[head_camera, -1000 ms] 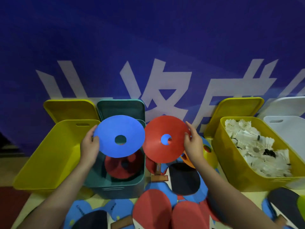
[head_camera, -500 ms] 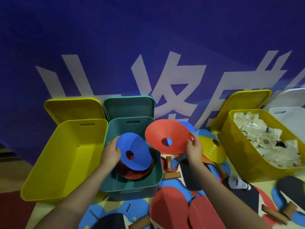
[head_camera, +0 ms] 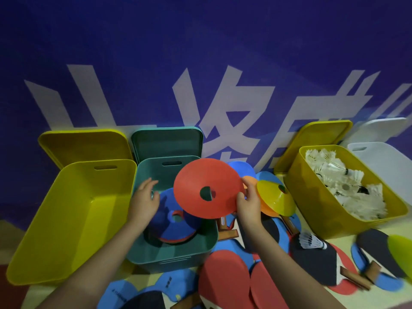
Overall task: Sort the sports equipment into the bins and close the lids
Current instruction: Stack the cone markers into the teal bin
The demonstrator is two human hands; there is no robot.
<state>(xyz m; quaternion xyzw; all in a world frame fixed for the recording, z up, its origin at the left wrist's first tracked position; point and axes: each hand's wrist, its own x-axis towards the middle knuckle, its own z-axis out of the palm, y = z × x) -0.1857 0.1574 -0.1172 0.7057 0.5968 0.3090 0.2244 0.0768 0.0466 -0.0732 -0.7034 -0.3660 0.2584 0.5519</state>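
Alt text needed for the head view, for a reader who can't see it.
The right hand holds a red disc cone over a green bin of stacked cones, with the left hand open inside it. An empty yellow bin stands left, a shuttlecock-filled one right.

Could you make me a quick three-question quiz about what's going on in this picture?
1. True or false: the right hand holds a red disc cone.
2. Which bin holds the shuttlecocks? A) green bin B) right yellow bin C) left yellow bin
3. Fill in: the top cone in the green bin is ____ in colour.

Key:
1. True
2. B, the right yellow bin
3. Blue: a blue disc cone lies below the open left hand.
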